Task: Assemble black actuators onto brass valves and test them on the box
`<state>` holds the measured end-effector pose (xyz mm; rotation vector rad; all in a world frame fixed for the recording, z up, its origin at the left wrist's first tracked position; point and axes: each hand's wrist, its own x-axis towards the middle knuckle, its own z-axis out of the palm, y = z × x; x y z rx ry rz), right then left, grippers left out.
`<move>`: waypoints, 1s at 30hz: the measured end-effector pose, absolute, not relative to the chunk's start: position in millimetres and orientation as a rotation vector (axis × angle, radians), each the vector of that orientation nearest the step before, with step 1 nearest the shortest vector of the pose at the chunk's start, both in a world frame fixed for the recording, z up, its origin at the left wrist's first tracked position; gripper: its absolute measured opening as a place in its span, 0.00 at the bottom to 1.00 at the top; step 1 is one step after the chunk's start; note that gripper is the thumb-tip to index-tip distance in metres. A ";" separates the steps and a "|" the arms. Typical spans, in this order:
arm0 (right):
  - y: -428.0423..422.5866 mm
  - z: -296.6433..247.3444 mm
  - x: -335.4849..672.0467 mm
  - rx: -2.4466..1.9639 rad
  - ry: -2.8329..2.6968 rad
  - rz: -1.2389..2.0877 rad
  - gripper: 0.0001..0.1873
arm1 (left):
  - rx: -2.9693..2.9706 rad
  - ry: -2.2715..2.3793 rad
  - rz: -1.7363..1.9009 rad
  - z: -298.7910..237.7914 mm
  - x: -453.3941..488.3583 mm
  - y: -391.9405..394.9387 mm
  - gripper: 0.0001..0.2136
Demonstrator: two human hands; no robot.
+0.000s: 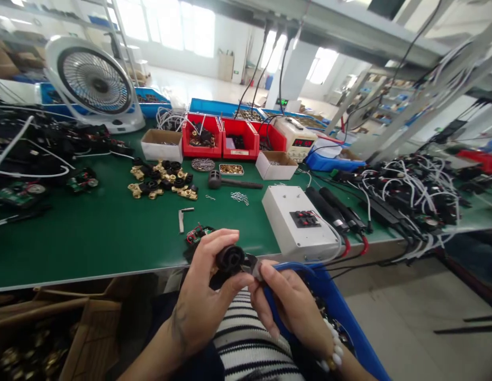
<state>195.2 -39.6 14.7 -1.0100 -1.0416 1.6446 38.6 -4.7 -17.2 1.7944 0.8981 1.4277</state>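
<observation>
My left hand (204, 296) is closed round a small black round part (229, 258), held just below the front edge of the green workbench (111, 233). My right hand (291, 304) grips blue-handled pliers (270, 272), whose metal tip touches the black part's right side. Both hands hover over my lap and striped top. A small green circuit board (198, 234) lies on the bench just behind my left hand.
A blue bin (349, 328) sits by my right wrist. On the bench are a white switch box (297, 222), brass fittings (162, 180), a hammer (232, 182), red bins (220, 137), a fan (93, 82), and tangled cables (408, 196) at right. Cardboard boxes (51, 328) stand lower left.
</observation>
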 end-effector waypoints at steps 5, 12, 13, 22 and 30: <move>-42.1 21.1 189.8 -1.046 -1.011 1.656 0.26 | 1.834 0.833 1.542 -13.4 38.7 -1.8 0.18; -46.4 21.9 184.6 -1.045 -1.015 1.595 0.23 | 1.817 0.820 1.504 -5.4 38.4 -2.9 0.14; -46.4 22.3 184.1 -1.048 -1.020 1.590 0.23 | 1.812 0.822 1.496 -4.7 38.1 -3.5 0.13; -45.7 19.5 183.3 -1.093 -1.049 1.587 0.23 | 1.824 0.875 1.433 0.4 32.2 -5.5 0.11; -44.0 17.0 184.3 -1.092 -1.110 1.536 0.25 | 1.701 0.902 1.366 -1.0 34.0 -7.5 0.09</move>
